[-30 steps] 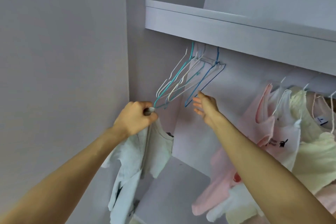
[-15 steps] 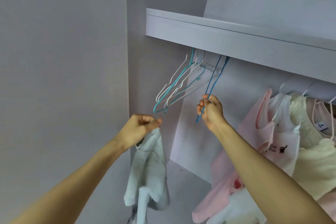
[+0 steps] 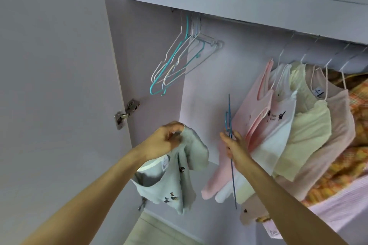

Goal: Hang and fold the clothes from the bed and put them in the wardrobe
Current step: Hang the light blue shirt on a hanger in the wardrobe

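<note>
Pale grey-green cotton: a small garment hangs from the left hand, whose fingers are curled round a bunched fold near its top edge. The neckline with its white label sags open below the wrist, and the body of the piece drops free in front of the open wardrobe. It is not yet on any hanger.

The right hand pinches a blue wire hanger, seen edge-on, hook uppermost and long side running down past the wrist. The hanger is off the rail and close beside the garment, though the two are apart.

Further in, to the right, several garments in pink, white, pale yellow and beige hang on the rail, with an orange checked fabric behind them. That part of the work appears done. To the left on the same rail, a cluster of spare hangers, teal and white, stays unused.

Assessment: the task is partly complete. The piece in hand remains to be threaded onto the hanger and hooked up. The bed is out of view, so what is left there, and any folding, cannot be judged.
</note>
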